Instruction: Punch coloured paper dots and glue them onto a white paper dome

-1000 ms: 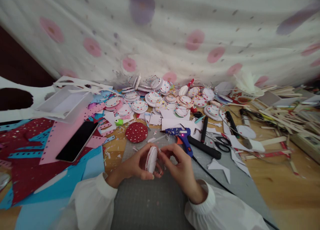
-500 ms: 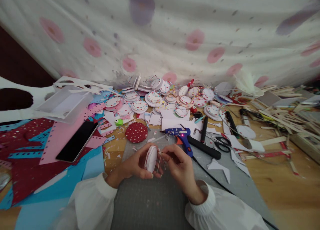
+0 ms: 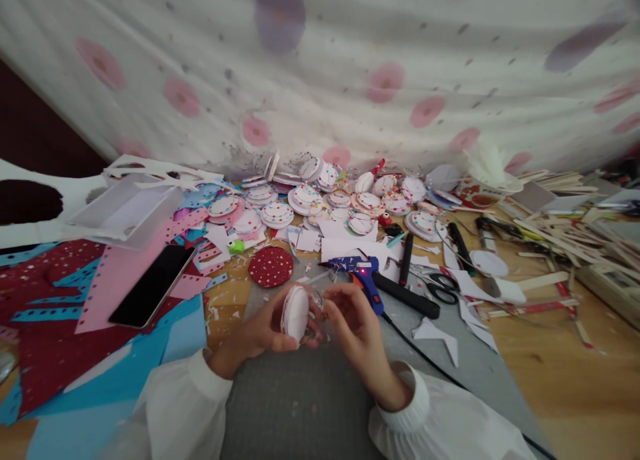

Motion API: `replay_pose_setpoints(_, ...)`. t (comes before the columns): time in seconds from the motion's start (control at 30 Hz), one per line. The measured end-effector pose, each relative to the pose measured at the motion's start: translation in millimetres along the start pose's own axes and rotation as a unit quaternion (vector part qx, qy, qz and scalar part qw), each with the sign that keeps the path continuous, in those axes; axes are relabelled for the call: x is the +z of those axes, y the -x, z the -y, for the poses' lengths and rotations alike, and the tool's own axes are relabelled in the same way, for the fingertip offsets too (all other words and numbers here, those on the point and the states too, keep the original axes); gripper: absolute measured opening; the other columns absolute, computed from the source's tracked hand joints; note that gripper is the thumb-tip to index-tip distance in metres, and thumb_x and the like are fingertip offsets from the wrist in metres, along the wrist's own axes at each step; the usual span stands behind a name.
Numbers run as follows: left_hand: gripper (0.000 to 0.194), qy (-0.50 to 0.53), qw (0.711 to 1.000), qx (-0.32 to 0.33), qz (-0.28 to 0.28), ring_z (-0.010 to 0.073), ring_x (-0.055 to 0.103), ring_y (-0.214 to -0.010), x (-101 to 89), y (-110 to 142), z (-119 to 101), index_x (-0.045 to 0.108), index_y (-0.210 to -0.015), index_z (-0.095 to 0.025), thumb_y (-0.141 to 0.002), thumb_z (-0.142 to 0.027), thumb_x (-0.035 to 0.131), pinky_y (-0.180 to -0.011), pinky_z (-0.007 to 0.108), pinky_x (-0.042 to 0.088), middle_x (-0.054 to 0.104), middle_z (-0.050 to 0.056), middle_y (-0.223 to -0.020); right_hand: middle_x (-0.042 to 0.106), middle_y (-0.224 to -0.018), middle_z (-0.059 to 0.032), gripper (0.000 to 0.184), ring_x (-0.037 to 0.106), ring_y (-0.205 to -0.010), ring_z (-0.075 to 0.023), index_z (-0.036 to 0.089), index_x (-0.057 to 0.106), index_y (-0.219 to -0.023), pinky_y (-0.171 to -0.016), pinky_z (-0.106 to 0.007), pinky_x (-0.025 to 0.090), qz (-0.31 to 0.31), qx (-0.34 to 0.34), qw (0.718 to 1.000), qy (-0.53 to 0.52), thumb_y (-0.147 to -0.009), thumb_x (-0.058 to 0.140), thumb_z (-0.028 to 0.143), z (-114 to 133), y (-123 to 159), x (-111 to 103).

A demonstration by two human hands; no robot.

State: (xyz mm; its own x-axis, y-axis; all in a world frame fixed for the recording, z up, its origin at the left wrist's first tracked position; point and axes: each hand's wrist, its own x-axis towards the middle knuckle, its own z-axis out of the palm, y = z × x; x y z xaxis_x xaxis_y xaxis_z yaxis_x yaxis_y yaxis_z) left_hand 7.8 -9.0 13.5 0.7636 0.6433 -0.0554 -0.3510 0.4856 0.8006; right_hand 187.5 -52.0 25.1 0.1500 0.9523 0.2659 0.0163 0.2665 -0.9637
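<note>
Left hand [image 3: 263, 327] and right hand [image 3: 357, 323] come together above the gray mat [image 3: 300, 400], just on the near side of the blue glue gun [image 3: 369, 283]. The left is partly closed, thumb in front and fingers behind, gripping a white round piece [image 3: 297, 313] tipped up on edge, nearer the wearer than the glue gun's nozzle and a little to its left. Right thumb and forefinger are drawn close together, the other fingers loosely bent; something thin and pale shows near the tips, but blur leaves it unclear whether they pinch it. A dark red starred disc [image 3: 271, 267] lies left of the nozzle. The small light on the glue gun suggests it is powered, so knuckles lifted carelessly could meet a hot tip. Its cord [image 3: 424, 355] runs off toward the near right, close to the right sleeve [image 3: 445, 420]; a snag there could drag the gun across the counter [image 3: 575, 380]. Squeezing too hard might crush the piece's rim, while a slack thumb could let it slip.
</note>
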Motion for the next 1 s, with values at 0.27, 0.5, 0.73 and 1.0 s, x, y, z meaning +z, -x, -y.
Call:
replay_pose_setpoints(0.27, 0.066, -0.126, 0.986, 0.079, -0.076, 0.0271, 0.065, -0.1, -0.5, -2.9, -3.3, 0.049, -0.122, -0.025, -0.066, -0.031, 0.083, -0.084, 0.037, 0.049, 0.062, 0.008, -0.118, 0.06, -0.075, 0.0007, 0.011, 0.058, -0.062, -0.0125, 0.021, 0.055, -0.088, -0.055, -0.023, 0.048, 0.064, 0.052, 0.996, 0.038, -0.091, 0.058, 0.032, -3.0, 2.3, 0.9)
replay_pose_setpoints(0.5, 0.073, -0.174, 0.979, 0.046, -0.091, 0.0271, 0.057, -0.105, -7.5, -1.9, -0.2, 0.048, -0.123, -0.024, -0.061, -0.034, 0.086, -0.083, 0.035, 0.046, 0.059, 0.008, -0.12, 0.063, -0.079, -0.0007, 0.01, 0.059, -0.067, -0.0136, 0.021, 0.062, -0.1, -0.06, -0.025, 0.048, 0.079, -0.029, 0.989, 0.121, -0.091, 0.058, 0.021, -1.2, 3.6, -0.5)
replay_pose_setpoints(0.73, 0.076, -0.147, 0.986, 0.017, -0.073, 0.0244, 0.06, -0.094, -7.3, 0.5, 0.5, 0.045, -0.125, -0.025, -0.061, -0.036, 0.086, -0.079, 0.035, 0.046, 0.06, 0.007, -0.115, 0.062, -0.091, -0.0038, 0.013, 0.059, -0.076, -0.0144, 0.021, 0.065, -0.095, -0.067, -0.027, 0.05, 0.043, -0.11, 0.982, 0.147, -0.089, 0.06, 0.011, 2.8, -2.9, -3.0)
replay_pose_setpoints(1.0, 0.081, -0.117, 0.993, 0.0, -0.016, 0.0218, 0.064, -0.084, -3.4, -1.4, -0.9, 0.041, -0.127, -0.026, -0.061, -0.033, 0.087, -0.071, 0.031, 0.048, 0.063, 0.005, -0.1, 0.064, -0.104, -0.0069, 0.016, 0.064, -0.091, -0.0185, 0.024, 0.066, -0.094, -0.072, -0.03, 0.054, 0.032, -0.12, 0.981, 0.149, -0.087, 0.063, 0.01, -0.1, -2.2, -3.8)
